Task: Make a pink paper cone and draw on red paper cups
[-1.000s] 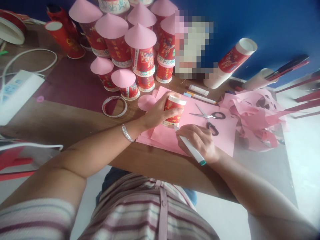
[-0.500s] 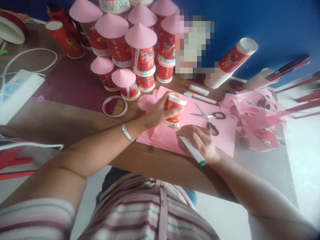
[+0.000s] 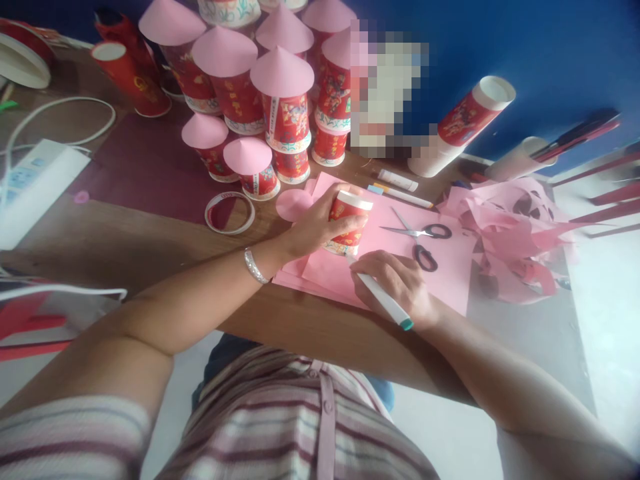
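My left hand (image 3: 320, 223) is wrapped round a red paper cylinder (image 3: 347, 220) with white bands at both ends, tilted over pink paper sheets (image 3: 330, 280). Coloured marks show on its lower white band. In my right hand (image 3: 395, 283) is a white marker pen (image 3: 383, 300) with a green end, its tip close to that band; whether they touch I cannot tell. Open scissors (image 3: 417, 233) with dark handles lie on the pink paper to the right. Left of the cylinder, a pink paper disc (image 3: 294, 205) is partly covered by my hand.
Several red cylinders with pink cone tops (image 3: 283, 73) stand at the back. A tape roll (image 3: 230, 213) lies left of my hand. Pink paper scraps (image 3: 520, 233) heap at the right. Behind the sheets lie a glue stick (image 3: 399, 180) and another pen (image 3: 405, 195). A power strip (image 3: 40, 187) sits far left.
The marker in my right hand has shifted very slightly down along the cylinder's lower band. My left hand and the cylinder stay in place.
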{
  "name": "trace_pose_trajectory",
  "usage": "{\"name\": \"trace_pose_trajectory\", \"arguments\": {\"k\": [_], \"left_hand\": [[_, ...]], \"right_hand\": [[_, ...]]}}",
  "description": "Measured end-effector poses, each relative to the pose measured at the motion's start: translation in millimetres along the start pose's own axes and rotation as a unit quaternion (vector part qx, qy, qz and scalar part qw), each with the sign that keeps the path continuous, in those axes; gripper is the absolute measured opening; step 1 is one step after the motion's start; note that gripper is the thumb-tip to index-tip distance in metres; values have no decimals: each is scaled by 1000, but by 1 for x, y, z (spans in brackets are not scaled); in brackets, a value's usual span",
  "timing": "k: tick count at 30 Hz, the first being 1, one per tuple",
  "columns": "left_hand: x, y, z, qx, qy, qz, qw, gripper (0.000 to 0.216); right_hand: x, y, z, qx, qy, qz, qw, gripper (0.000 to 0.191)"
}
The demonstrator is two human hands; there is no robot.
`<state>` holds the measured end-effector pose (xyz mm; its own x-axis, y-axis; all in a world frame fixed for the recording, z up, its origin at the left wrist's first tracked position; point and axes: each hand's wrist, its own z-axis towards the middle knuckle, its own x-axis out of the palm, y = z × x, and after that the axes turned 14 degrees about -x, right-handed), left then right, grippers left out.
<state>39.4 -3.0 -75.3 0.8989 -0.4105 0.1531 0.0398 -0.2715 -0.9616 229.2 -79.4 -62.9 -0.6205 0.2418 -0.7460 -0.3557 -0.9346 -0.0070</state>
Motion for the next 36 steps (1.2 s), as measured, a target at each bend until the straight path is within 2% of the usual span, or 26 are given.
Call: {"name": "trace_pose_trajectory", "arguments": {"k": [7,20,31,36], "left_hand": [[-2,2,0,6,7,3,1000,46],[-3,4,1,9,4,6,1000,47],[-4,6,3,4,10,0,1000,49],[-4,7,3,0,9,0,1000,47]], "right_hand": [[1,0,-1,15,-14,16,1000,18],[0,-1,-1,-10,-1,-12,1000,17],[-1,-1,-1,-2,4,-17,1000,18],[-2,-1,-1,-11,-16,-5,1000,19]]}}
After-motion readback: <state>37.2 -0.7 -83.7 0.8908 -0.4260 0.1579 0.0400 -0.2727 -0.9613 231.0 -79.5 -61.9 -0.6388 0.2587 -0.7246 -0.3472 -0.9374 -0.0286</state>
